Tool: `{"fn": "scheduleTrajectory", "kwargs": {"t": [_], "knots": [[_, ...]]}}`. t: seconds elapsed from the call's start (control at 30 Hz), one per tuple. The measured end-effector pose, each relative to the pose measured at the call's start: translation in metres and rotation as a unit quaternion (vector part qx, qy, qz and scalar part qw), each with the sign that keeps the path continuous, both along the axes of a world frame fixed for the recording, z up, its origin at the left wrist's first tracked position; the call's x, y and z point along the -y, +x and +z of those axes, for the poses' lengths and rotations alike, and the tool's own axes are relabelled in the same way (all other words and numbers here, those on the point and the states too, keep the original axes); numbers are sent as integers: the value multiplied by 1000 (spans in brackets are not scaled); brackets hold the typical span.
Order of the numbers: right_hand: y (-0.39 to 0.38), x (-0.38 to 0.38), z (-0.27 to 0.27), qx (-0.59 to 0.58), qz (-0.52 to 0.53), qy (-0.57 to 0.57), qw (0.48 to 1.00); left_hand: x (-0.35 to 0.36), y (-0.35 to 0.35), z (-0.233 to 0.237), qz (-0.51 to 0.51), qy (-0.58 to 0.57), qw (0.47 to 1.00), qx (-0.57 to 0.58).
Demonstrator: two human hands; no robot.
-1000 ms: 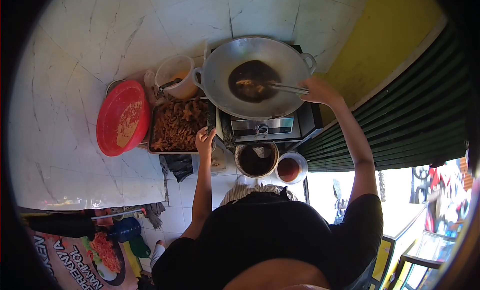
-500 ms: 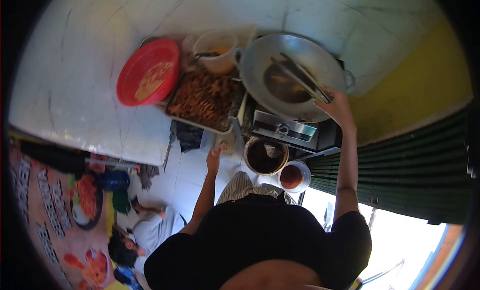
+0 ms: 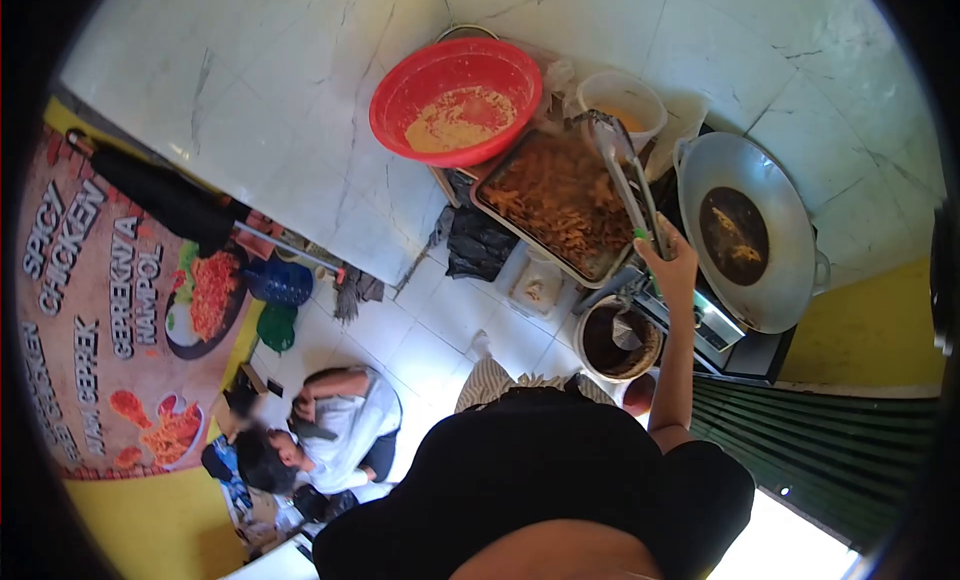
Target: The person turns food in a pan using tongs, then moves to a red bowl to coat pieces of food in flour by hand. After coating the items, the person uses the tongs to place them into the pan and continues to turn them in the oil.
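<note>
My right hand (image 3: 668, 262) grips metal tongs (image 3: 622, 175) by their green-tipped handle. The tongs reach out over the tray of fried pieces (image 3: 556, 202), tips near the tray's far edge by the white bucket (image 3: 625, 102). To the right of the hand, a steel wok (image 3: 748, 232) holds dark oil with a few pieces floating in it, on a stove (image 3: 720, 332). My left hand is hidden below my black shirt.
A red bowl (image 3: 456, 98) of batter stands left of the tray on the white marble counter (image 3: 280, 110). A brown pot (image 3: 620, 340) stands on the floor below the stove. Another person (image 3: 320, 430) sits on the tiled floor at lower left, beside a food banner (image 3: 110, 310).
The view has swung left and rotated. My right hand carried the tongs from the wok over to the tray. My left hand dropped from the tray edge and out of sight.
</note>
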State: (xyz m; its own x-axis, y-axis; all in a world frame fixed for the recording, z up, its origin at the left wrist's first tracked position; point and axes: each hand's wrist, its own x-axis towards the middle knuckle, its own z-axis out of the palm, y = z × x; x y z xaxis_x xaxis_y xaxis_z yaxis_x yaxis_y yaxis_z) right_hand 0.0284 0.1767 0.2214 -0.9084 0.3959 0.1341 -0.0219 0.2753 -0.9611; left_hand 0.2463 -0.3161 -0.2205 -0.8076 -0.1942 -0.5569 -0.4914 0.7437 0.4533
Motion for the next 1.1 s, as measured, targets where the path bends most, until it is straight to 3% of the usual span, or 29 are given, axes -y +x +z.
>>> {"fn": "scheduleTrajectory", "kwargs": {"t": [0.1, 0.17, 0.2, 0.3, 0.37, 0.43, 0.47, 0.5, 0.6, 0.67, 0.73, 0.8, 0.83, 1.03, 1.1], "knots": [[-26, 44, -36, -23, -49, -55, 997, 23, -56, -15, -30, 2, 999, -42], [-36, 65, -56, 21, -91, -109, 990, 48, -91, -19, -62, 8, 996, -62], [-40, 71, -69, 23, -115, -109, 987, 16, -156, 97, -60, 73, 993, -69], [-51, 78, -108, 57, -173, -145, 973, -25, -288, 182, -73, 123, 963, -228], [-52, 81, -110, 65, -202, -170, 962, -52, -362, 228, -144, 131, 885, -422], [-51, 82, -112, 85, -218, -223, 946, -89, -414, 296, -206, 139, 832, -497], [-52, 83, -108, 85, -236, -222, 942, -105, -437, 315, -230, 141, 789, -552], [-49, 89, -103, 90, -244, -243, 934, -115, -450, 330, -244, 134, 779, -562], [-61, 82, -112, 81, -290, -238, 924, -154, -494, 339, -275, 148, 765, -563], [-68, 74, -118, 77, -327, -126, 933, -170, -507, 335, -291, 164, 765, -551], [-74, 66, -119, 94, -347, -73, 930, -182, -515, 328, -275, 121, 816, -494], [-78, 60, -118, 202, -340, 53, 917, -182, -516, 325, -293, 70, 833, -463], [-83, 53, -129, 203, -343, 53, 916, -183, -518, 326, -309, 17, 847, -431], [-101, 43, -147, 255, -299, 106, 914, -187, -519, 341, -349, 16, 830, -435], [-110, 46, -151, 315, -294, 341, 836, -189, -522, 336, -340, 11, 834, -434]]}}
